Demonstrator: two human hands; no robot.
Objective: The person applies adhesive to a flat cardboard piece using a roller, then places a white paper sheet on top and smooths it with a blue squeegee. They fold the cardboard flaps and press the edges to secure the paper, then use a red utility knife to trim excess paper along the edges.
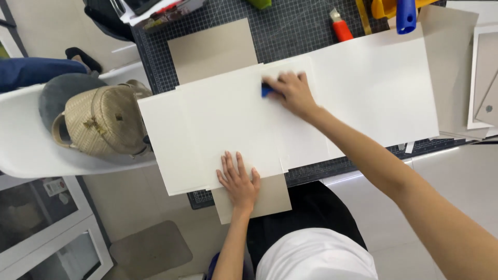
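Observation:
Several white sheets (223, 124) lie overlapped on a dark gridded cutting mat (290, 26), over a grey board (210, 49) that sticks out at the far and near ends. My left hand (237, 179) rests flat, fingers spread, on the near edge of the white sheet. My right hand (291, 92) presses a small blue tool (266, 91) against the sheet near its far edge. A larger white sheet (378, 88) extends to the right.
A woven beige bag (104, 122) sits on a white chair (26, 150) at left. At the mat's far edge lie a red-orange cutter (341, 27), a blue handle (406, 15) and yellow tools. Grey boards (451, 57) are stacked at right.

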